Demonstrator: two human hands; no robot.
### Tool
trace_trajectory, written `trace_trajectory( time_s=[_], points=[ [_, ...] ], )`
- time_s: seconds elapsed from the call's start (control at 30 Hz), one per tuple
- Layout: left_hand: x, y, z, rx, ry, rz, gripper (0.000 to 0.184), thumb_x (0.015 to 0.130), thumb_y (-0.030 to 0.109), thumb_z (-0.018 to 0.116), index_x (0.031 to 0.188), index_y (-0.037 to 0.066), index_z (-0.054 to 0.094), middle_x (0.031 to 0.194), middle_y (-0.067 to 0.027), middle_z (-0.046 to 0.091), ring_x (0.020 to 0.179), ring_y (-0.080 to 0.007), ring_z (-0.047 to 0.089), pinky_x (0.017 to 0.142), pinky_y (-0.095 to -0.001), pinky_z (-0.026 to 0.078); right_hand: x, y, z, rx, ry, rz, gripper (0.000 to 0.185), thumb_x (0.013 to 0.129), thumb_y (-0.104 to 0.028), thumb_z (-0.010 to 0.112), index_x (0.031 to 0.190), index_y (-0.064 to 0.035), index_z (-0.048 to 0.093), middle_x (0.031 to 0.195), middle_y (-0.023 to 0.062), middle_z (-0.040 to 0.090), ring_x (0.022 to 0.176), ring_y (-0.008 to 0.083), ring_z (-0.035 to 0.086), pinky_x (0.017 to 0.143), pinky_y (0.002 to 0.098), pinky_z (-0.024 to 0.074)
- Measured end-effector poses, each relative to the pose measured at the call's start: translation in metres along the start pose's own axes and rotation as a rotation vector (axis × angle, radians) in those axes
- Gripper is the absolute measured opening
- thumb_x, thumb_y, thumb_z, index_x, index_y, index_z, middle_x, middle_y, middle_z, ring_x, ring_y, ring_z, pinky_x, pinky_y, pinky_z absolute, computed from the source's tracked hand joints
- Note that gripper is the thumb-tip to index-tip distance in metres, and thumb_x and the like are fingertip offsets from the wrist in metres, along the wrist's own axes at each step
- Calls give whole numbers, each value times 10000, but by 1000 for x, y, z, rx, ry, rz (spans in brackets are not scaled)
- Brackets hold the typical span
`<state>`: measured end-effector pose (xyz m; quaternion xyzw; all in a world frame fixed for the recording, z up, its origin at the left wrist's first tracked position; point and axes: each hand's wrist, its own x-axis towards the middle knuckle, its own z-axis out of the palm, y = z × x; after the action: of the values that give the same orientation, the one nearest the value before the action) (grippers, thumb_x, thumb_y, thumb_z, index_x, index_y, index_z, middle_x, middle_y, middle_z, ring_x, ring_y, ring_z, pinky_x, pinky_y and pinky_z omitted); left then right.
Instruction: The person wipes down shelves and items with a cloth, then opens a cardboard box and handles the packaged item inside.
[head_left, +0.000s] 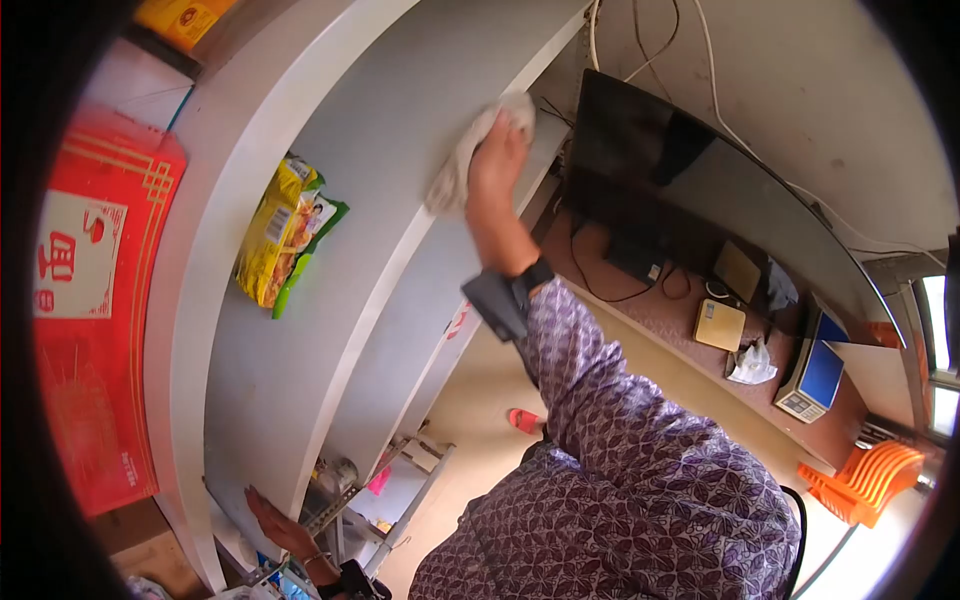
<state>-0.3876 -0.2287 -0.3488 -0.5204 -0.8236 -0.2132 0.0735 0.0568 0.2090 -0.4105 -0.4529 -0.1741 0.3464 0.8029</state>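
Note:
My right hand [497, 170] presses a pale, greyish cloth [455, 170] onto the front edge of a grey-white shelf [345, 130], fingers bent over it. A patterned purple sleeve covers that arm, with a black band and a dark device at the wrist. At the lower left, my left hand [278, 525] lies against the shelf's near end, fingers stretched out and holding nothing. A bangle and a dark watch show on its wrist. On the shelf between the hands sits a yellow-and-green food packet [280, 235].
A large red box [105, 310] stands on the adjacent shelf at left. At right, a wide black screen [690, 170] stands over a brown desk [625, 300] bearing cables, a small yellow box [719, 324] and a blue-topped scale [815, 380]. Orange stacked chairs [868, 480] are beyond.

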Motion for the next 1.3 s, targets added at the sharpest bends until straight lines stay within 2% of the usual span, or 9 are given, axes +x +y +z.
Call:
trace_trajectory(
  time_s=[0.23, 0.47, 0.57, 0.73, 0.97, 1.1, 1.2, 1.27, 1.3],
  points=[
    [-1, 0, 1, 22, 43, 69, 507, 1034, 325, 309, 1300, -54, 515, 1379, -223, 488, 1283, -375, 461, 1101, -423, 330, -215, -18, -28, 282, -311, 545, 251, 1033, -292, 448, 973, -80, 569, 876, -35, 564, 813, 80, 485, 738, 272, 441],
    [-2, 1, 3, -19, 86, 63, 433, 1025, 242, 346, 1286, -52, 526, 1330, -216, 538, 1243, -357, 504, 1071, -401, 363, -400, 0, -53, 547, -752, 1081, 230, 993, -275, 545, 1006, -56, 615, 926, -31, 615, 841, 67, 536, 740, 272, 473],
    [-3, 3, 1, -10, 82, 66, 426, 1021, 232, 344, 1285, -45, 530, 1317, -212, 551, 1228, -356, 518, 1060, -396, 373, -383, 15, -61, 220, -1014, 1078, 257, 952, -287, 611, 965, -31, 632, 890, -4, 628, 818, 81, 552, 716, 282, 484],
    [-4, 3, 3, -28, 93, 79, 415, 1009, 223, 346, 1285, -17, 541, 1313, -214, 555, 1212, -365, 532, 1032, -400, 396, -255, -2, -54, 316, -811, 900, 244, 898, -251, 668, 984, -25, 632, 901, 42, 666, 785, 135, 611, 714, 328, 510],
    [-1, 16, -1, -8, 105, 77, 422, 1011, 240, 347, 1283, -12, 548, 1322, -227, 546, 1225, -378, 523, 1035, -409, 394, 12, 64, -42, 393, -278, 476, 388, 996, -294, 446, 1318, -88, 509, 1082, 140, 648, 977, 314, 627, 894, 466, 498],
    [-3, 12, 2, -14, 117, 63, 427, 1018, 258, 351, 1282, -12, 550, 1338, -229, 533, 1232, -383, 516, 1043, -410, 389, 25, -49, -30, 495, -618, 448, 374, 991, -347, 481, 1190, -39, 554, 1074, 107, 624, 1010, 261, 609, 864, 394, 517],
    [-1, 11, 3, -11, 124, 77, 427, 1018, 262, 357, 1280, -13, 552, 1347, -227, 526, 1233, -381, 516, 1044, -409, 389, 20, -12, -20, 365, -281, 365, 379, 1007, -337, 437, 1202, -32, 550, 1100, 96, 616, 993, 252, 611, 869, 394, 517],
    [-2, 12, 3, -2, 122, 81, 426, 1018, 261, 358, 1278, -14, 553, 1349, -226, 526, 1233, -378, 517, 1043, -409, 390, -23, 26, -34, 349, -426, 166, 427, 1012, -393, 418, 1228, -39, 520, 1157, 93, 587, 1048, 243, 574, 923, 392, 483],
    [-1, 13, 2, 4, 121, 80, 425, 1018, 260, 357, 1277, -14, 553, 1349, -225, 526, 1234, -377, 517, 1042, -409, 390, -62, 8, -28, 251, -318, 376, 456, 1011, -422, 417, 1250, -43, 504, 1159, 89, 577, 1078, 239, 555, 943, 380, 469]
  ],
)
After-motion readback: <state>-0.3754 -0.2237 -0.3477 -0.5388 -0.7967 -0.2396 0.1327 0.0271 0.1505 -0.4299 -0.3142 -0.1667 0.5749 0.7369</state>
